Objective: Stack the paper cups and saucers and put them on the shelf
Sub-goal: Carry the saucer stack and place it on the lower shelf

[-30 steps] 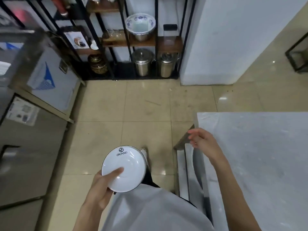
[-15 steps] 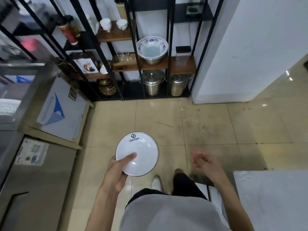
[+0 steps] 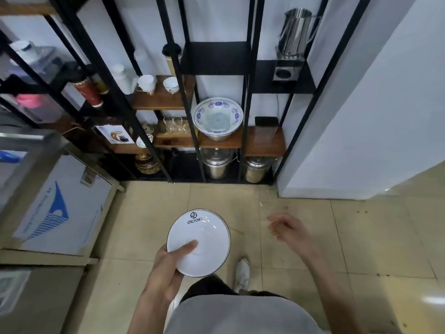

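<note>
A: How far are you now with the task?

B: You stand before the shelf [image 3: 218, 141], which fills the far side of the scene, black frame with wooden boards. A big flowered bowl [image 3: 218, 118] sits on the middle board, and two white cups [image 3: 159, 83] stand on the board above, to the left.

A: And the saucer?

B: You carry the saucer [image 3: 204, 239] low, near your body, well apart from the shelf. Your left hand [image 3: 168, 268] is clamped on its near-left rim, thumb on top. I cannot tell if more saucers are under it.

A: The other hand?

B: Your right hand [image 3: 286, 229] is empty, fingers loosely apart, to the right of the saucer.

A: So what is left?

B: I judge the carrying is almost done; placing on a board is not yet done. No paper cups are visible here.
</note>
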The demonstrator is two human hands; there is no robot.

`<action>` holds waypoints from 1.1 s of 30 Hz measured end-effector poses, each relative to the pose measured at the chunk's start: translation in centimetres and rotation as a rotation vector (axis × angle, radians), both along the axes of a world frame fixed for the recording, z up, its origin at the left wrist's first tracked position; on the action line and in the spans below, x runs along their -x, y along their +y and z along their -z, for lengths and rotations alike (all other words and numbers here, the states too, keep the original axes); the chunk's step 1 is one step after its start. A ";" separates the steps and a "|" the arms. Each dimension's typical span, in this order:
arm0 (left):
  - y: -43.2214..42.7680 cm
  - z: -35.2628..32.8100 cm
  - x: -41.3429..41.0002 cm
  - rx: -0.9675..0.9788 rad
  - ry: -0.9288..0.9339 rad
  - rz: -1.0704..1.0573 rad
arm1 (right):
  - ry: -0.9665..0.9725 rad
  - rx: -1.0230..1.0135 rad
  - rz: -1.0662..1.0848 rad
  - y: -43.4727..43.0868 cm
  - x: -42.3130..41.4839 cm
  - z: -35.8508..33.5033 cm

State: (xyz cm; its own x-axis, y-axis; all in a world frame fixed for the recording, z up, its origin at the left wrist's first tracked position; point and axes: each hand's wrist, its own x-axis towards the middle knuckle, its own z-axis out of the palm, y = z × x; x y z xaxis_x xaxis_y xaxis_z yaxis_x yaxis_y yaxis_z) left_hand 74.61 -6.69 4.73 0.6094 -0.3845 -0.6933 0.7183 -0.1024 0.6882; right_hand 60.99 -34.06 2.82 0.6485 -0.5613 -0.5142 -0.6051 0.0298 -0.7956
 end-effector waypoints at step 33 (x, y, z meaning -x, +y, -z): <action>-42.2 -3.8 -50.7 -0.447 -0.528 0.226 | 0.000 0.171 -0.005 -26.7 -52.6 -6.9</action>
